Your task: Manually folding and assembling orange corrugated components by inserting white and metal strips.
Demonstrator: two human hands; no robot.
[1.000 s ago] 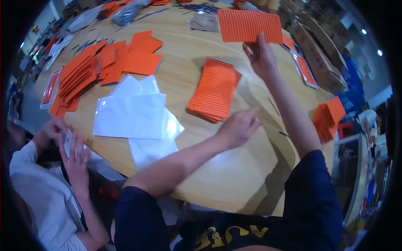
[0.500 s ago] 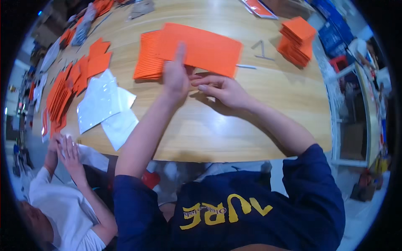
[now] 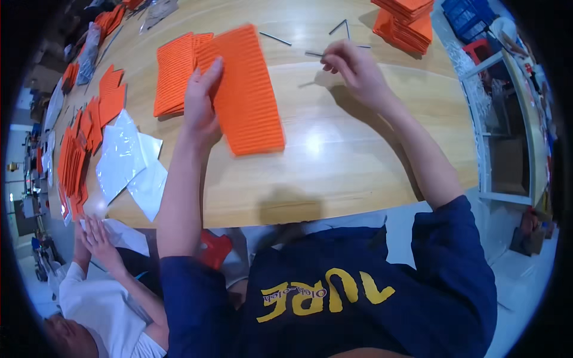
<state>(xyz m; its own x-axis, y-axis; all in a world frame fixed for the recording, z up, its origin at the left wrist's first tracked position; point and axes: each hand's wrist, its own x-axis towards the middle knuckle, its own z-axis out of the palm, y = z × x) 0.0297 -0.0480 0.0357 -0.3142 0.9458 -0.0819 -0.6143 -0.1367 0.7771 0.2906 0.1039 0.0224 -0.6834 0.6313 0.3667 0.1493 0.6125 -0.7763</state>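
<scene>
My left hand (image 3: pixel 202 101) is closed on the near left edge of an orange ribbed rectangular piece (image 3: pixel 248 95), thumb on top, and tilts it above the table. What lies under the piece is hidden. To the right, my right hand (image 3: pixel 355 74) pinches one end of a short thin grey rod (image 3: pixel 313 54) just above the wood, its shadow below. A stack of similar ribbed orange pieces (image 3: pixel 173 74) lies beyond my left hand, partly covered by the held piece. Another loose rod (image 3: pixel 276 39) lies between the held piece and my right hand.
A pile of orange pieces (image 3: pixel 406 33) stands at the far right, with a few rods (image 3: pixel 339 27) beside it. White plastic bags (image 3: pixel 122 161) and fanned orange pieces (image 3: pixel 71 161) lie at left. A co-worker's hands (image 3: pixel 98 238) are at the table's near left corner.
The orange piece has turned from crosswise to lengthwise, its ribbed face now showing. My right hand has left it, moved away to the right and taken hold of a rod. The view has shifted slightly.
</scene>
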